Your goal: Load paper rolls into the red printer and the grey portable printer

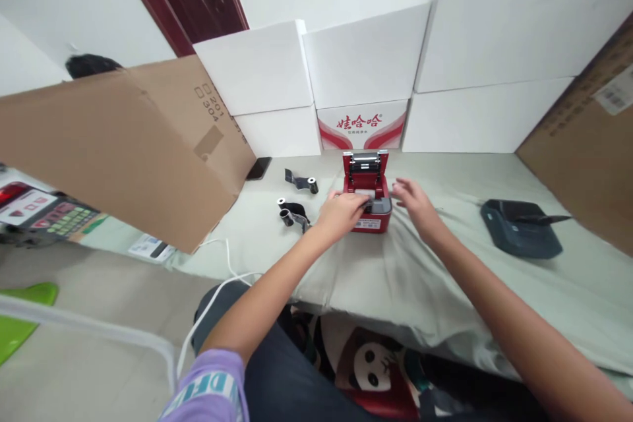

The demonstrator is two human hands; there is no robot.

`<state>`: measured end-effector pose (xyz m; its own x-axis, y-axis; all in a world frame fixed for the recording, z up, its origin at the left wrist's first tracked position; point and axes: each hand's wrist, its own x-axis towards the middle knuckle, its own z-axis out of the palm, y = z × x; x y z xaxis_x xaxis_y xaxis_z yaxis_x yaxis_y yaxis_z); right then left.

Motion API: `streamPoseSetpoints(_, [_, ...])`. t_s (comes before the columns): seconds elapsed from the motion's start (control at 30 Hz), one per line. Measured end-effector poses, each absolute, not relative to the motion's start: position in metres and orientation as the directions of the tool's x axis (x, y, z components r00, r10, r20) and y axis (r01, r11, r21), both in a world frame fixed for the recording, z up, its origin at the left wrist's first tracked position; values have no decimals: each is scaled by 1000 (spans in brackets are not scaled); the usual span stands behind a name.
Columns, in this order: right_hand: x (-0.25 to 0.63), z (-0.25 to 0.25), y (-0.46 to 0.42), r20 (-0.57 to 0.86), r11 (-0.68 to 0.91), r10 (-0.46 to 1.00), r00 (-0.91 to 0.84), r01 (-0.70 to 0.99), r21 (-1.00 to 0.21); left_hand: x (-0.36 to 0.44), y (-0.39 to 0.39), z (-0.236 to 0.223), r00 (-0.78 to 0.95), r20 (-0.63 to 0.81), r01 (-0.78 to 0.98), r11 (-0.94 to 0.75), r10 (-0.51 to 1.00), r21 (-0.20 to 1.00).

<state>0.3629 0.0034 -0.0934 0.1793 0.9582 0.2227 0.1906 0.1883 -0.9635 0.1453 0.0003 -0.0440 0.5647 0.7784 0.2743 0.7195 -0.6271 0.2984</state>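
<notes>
A small red printer [366, 221] with its lid tilted open stands on the cloth-covered table [445, 264]. My left hand [341, 211] rests on the printer's left side, its fingers curled onto a pale roll in the open bay. My right hand [414, 201] is at the printer's right edge, fingers bent and touching that same roll or the rim; what it grips is too small to make out. Two dark ribbon rolls [293, 212] [301, 180] lie on the cloth left of the printer.
A dark grey device [519, 229] lies at the right. White boxes [361, 66] line the back wall. A big cardboard sheet [123, 145] leans at the left, a black phone [259, 168] by its edge. A white cable [217, 290] hangs off the table's front.
</notes>
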Motion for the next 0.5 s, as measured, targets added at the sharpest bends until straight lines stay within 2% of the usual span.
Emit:
streamPoseSetpoints(0.1, [368,-71,46,303,251,924,234,228,-941,149,-7,-51,581,347,715,-665,736,214])
streamPoseSetpoints(0.2, [355,-73,87,356,290,894,273,252,-923,152,-13,-52,588,392,706,-685,708,180])
streamPoseSetpoints(0.37, [334,-102,105,386,386,879,280,58,-921,148,-17,-49,624,403,661,-727,670,185])
streamPoseSetpoints(0.5, [337,-111,84,377,404,893,244,-70,-912,143,-15,-44,564,454,646,-711,689,276])
